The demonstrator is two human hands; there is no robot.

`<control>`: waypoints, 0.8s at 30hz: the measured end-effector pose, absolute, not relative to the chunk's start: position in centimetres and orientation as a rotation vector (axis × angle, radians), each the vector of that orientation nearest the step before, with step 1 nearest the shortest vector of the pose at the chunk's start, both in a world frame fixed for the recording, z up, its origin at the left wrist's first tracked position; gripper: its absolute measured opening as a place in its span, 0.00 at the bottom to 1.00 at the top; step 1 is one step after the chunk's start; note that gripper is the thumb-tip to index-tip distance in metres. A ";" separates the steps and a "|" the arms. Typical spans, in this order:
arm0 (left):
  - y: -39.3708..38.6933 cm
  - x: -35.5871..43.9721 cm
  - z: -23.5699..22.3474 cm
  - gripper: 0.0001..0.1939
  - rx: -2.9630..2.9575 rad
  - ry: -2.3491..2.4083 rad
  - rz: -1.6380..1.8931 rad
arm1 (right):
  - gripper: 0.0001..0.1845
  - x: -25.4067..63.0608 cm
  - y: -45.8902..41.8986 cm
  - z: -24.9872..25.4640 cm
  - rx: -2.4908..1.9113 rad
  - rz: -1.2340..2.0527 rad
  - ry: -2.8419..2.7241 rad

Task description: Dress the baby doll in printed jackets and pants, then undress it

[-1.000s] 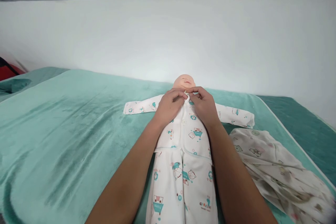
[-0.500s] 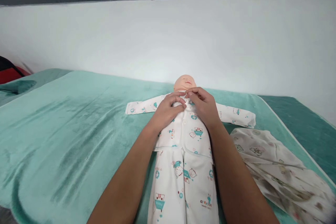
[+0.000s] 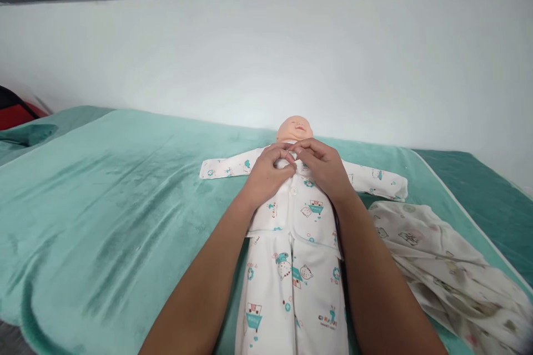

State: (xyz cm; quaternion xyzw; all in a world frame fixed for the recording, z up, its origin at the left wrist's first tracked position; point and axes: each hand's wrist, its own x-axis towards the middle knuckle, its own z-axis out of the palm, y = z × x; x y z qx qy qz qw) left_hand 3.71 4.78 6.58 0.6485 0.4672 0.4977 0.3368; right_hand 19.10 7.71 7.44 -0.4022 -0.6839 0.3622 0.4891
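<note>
A baby doll [image 3: 295,128] lies on its back, dressed in a white printed long-sleeved shirt [image 3: 272,212] and matching trousers [image 3: 266,288]. Both of my hands meet at the upper front of the shirt, just below the doll's chin. My left hand [image 3: 270,169] pinches the shirt's front edge between thumb and fingers. Opposite it, my right hand [image 3: 323,163] is closed with its fingertips on the same opening near the collar. One button [image 3: 293,191] shows below my hands; whatever lies right under my fingertips is hidden.
A green plush blanket [image 3: 125,194] covers the surface, creased at the left. To the right lies a crumpled white printed cloth [image 3: 437,260]. A white wall [image 3: 208,61] stands behind the doll. At the far left is a red and black item [image 3: 16,113].
My fingers have shifted only slightly at the shirt's collar, still close together. The view has tilted a little; the doll and clothes lie as before.
</note>
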 end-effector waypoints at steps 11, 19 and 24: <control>5.0 2.3 6.1 0.07 1.702 1.047 1.221 | 0.06 19.2 7.9 7.4 -0.950 0.933 -1.575; 5.3 1.7 5.9 0.07 1.714 0.930 1.202 | 0.07 19.3 8.0 7.2 -0.956 0.892 -1.580; 5.4 1.8 5.8 0.06 1.700 0.940 1.209 | 0.07 19.2 7.9 7.2 -0.973 0.860 -1.594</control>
